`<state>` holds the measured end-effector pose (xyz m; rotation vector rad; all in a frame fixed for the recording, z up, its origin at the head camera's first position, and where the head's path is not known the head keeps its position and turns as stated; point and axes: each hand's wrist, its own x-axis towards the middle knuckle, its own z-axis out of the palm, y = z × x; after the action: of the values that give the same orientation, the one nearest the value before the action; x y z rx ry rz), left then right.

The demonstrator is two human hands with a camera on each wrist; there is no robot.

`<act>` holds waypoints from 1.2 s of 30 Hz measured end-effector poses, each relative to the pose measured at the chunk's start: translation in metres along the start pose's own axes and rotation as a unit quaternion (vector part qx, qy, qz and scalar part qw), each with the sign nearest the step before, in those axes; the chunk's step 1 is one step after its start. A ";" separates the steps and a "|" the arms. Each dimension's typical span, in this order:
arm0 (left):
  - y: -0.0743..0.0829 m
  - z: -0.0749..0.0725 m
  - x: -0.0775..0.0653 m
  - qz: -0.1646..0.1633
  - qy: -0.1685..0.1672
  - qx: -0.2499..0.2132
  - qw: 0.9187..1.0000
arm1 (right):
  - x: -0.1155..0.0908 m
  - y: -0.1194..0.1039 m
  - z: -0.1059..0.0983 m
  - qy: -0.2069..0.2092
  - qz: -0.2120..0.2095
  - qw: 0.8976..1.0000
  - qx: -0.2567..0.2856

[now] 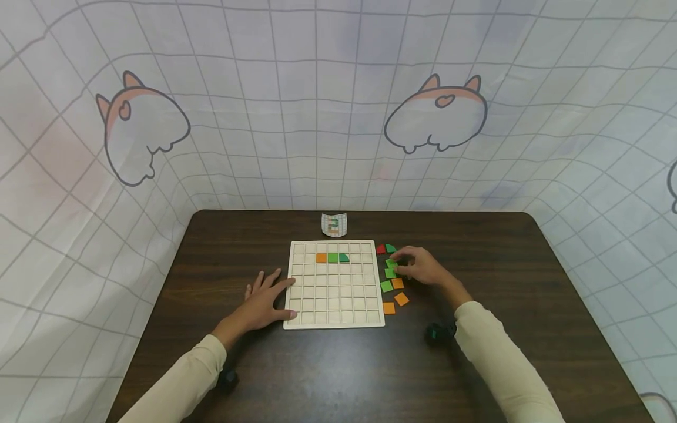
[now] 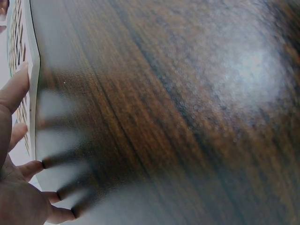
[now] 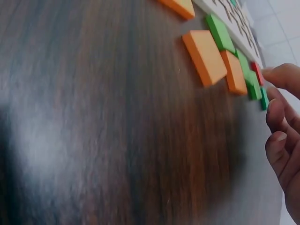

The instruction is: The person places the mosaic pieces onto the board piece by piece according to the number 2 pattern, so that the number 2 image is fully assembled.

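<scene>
My left hand [image 1: 259, 306] rests at the left edge of a cream grid board [image 1: 333, 299], fingers spread, thumb and a fingertip on its rim. On the board, an orange square tile [image 1: 321, 258], a light green square tile [image 1: 332, 257] and a dark green rounded tile [image 1: 344, 258] form a row. My right hand [image 1: 420, 267] reaches over loose tiles beside the board, fingertips right at a light green tile [image 1: 391, 264]. Another light green tile [image 1: 390, 274] lies just below it. In the right wrist view, its fingers [image 3: 283, 77] are bent near the green tiles, with no tile visible between them.
Along the board's right side lie a red tile [image 1: 380, 249], a dark green rounded tile [image 1: 391, 248], a green tile [image 1: 386, 286] and several orange tiles [image 1: 402, 299]. A patterned card [image 1: 334, 225] stands behind the board. The dark wood table [image 1: 338, 376] meets a white curtain [image 1: 338, 147].
</scene>
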<state>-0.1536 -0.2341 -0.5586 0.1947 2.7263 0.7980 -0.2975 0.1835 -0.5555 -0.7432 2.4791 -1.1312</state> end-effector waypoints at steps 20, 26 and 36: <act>0.001 0.000 -0.001 0.006 -0.001 0.003 1.000 | 0.006 0.009 -0.005 -0.018 0.022 0.998 -0.051; 0.002 -0.002 -0.002 0.008 0.002 0.001 1.000 | 0.009 0.010 -0.003 -0.019 0.021 0.996 -0.088; 0.000 -0.001 -0.001 0.010 0.002 0.006 1.000 | 0.010 0.012 0.004 0.004 0.032 0.993 -0.115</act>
<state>-0.1530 -0.2350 -0.5576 0.2222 2.7380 0.7889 -0.3075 0.1824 -0.5683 -0.7149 2.6493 -0.8379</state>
